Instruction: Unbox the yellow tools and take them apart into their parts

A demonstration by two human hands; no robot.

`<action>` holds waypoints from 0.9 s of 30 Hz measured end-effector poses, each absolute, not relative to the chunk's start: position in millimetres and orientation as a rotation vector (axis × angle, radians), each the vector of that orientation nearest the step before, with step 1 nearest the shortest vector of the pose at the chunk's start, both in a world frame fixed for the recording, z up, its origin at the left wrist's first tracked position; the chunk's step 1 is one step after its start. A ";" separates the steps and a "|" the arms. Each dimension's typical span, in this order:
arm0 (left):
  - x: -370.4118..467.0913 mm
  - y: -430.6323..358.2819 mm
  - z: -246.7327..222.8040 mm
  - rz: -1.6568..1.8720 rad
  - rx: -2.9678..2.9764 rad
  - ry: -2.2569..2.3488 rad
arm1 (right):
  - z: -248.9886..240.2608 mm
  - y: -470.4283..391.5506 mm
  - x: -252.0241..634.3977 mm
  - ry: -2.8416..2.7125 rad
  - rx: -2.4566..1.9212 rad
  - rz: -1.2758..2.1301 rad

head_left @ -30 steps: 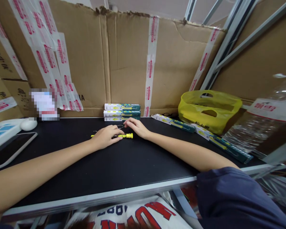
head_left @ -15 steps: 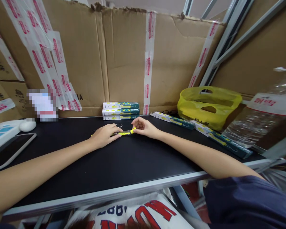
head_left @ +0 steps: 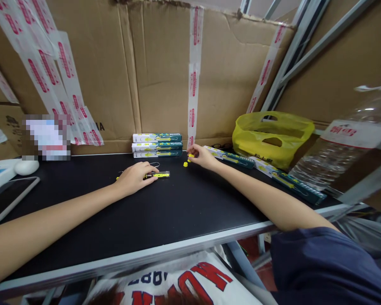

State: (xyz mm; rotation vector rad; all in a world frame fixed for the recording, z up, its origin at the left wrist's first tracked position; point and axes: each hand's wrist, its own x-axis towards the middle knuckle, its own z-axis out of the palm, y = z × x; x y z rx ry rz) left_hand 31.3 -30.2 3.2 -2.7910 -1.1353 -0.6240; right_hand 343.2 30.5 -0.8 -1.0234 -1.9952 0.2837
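My left hand (head_left: 135, 177) lies on the black tabletop, closed over a slim tube (head_left: 162, 174) with a clear end and yellow inside. The middle of the tube is hidden under my fingers, and a thin pale loop (head_left: 155, 164) shows just behind them. To the right of the tube's clear end, my right hand (head_left: 203, 157) pinches a small yellow piece (head_left: 191, 156) that looks like a cap. Another small yellow cap (head_left: 185, 164) rests on the tabletop just left of my right fingertips, apart from the tube.
Three slim boxes (head_left: 157, 145) are stacked against the cardboard wall (head_left: 161, 84). Two more boxes (head_left: 228, 157) (head_left: 288, 181) lie at right, by a yellow plastic bag (head_left: 273, 137) and a large clear bottle (head_left: 330, 154). A phone (head_left: 11, 201) lies at left.
My right hand has moved right, away from the tube, with a yellow piece in its fingers. The tube's right end now shows clear, without yellow on it. My left hand stays on the tube.
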 end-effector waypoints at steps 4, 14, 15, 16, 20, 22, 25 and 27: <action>31.3 -29.9 2.9 -0.620 -2.789 -1.124 | -3.7 34.2 344.9 -2.022 -1.036 0.285; 31.4 -29.7 3.7 -0.636 -2.831 -1.065 | 0.0 27.4 343.0 -2.105 -1.080 0.173; 31.6 -30.3 4.2 -0.639 -2.834 -1.067 | 0.2 26.1 342.9 -2.128 -1.097 0.147; 31.9 -31.0 4.7 -0.639 -2.836 -1.070 | 0.5 24.9 342.9 -2.155 -1.118 0.123; 32.4 -32.7 5.5 -0.638 -2.845 -1.069 | 3.7 18.4 342.1 -2.262 -1.197 0.019; 32.1 -32.4 5.2 -0.643 -2.847 -1.055 | 6.8 12.8 338.6 -2.272 -1.201 -0.108; 31.7 -31.6 4.5 -0.648 -2.844 -1.032 | 13.1 0.8 327.7 -2.270 -1.147 -0.261; 31.7 -31.3 4.3 -0.644 -2.844 -1.022 | 17.4 -6.7 319.9 -2.298 -1.069 -0.253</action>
